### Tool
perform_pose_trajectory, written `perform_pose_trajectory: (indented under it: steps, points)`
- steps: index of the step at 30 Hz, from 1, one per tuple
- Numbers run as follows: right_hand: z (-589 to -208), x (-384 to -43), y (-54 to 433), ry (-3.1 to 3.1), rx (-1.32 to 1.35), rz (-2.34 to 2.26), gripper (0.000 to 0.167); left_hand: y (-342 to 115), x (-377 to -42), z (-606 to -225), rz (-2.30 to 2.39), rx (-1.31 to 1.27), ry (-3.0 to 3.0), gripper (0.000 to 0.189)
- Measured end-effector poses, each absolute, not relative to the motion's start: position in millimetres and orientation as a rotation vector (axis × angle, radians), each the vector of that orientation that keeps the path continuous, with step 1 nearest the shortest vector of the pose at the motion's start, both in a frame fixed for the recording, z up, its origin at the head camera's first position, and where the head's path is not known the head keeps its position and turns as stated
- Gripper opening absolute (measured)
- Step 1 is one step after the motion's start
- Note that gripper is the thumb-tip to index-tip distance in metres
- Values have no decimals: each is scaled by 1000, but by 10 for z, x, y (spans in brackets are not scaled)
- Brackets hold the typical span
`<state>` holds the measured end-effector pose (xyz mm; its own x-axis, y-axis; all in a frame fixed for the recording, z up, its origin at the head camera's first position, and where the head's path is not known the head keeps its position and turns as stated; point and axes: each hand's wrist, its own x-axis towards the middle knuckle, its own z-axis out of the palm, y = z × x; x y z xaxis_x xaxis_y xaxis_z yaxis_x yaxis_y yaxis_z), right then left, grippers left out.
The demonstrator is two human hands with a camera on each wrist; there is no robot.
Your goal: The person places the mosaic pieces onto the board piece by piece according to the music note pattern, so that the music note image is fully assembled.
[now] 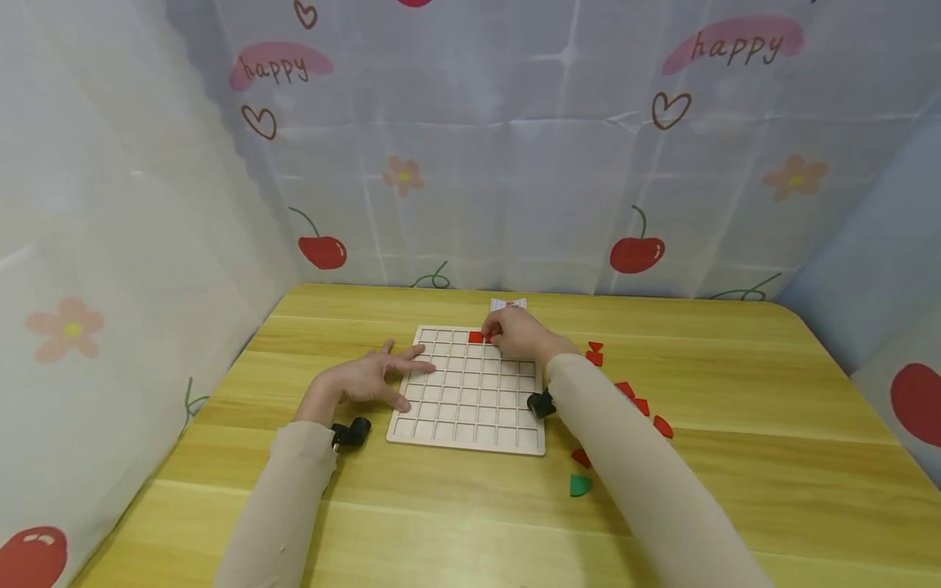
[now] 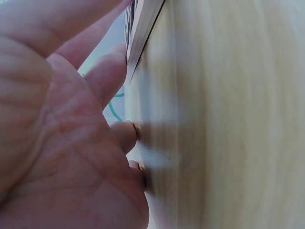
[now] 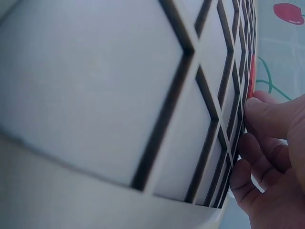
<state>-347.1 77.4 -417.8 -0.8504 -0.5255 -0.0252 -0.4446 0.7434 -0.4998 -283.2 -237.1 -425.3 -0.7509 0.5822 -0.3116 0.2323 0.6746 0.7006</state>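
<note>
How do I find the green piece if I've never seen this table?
On the yellow wooden table, find the pale grid board. Go just past its near right corner, beside the person's right sleeve, to a small green piece with one rounded side. It is the only green one; the loose pieces nearby are red.

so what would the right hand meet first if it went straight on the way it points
Most likely the red piece just ahead of the right hand, in the far row of the grid board; height is unclear, so it might pass over.
</note>
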Motion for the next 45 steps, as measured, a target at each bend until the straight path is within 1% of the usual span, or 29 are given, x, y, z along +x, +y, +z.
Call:
perform_pose_trajectory:
  steps: [16,26,33,45]
  points:
    - [-4190,-3415,767,2818,-659,-815,15,-2377,-2840,-4257,889,650,2370,71]
    - [-4156,-3426,778,2798,-674,-851,20,-2377,-2839,-4252,901,636,2360,72]
    - [-3951,-3354,952,2739,-664,-878,27,-2360,-2833,-4237,903,631,2360,71]
    - [-3846,-3286,1510,2795,-730,-744,23,-2372,-2844,-4243,893,611,2361,72]
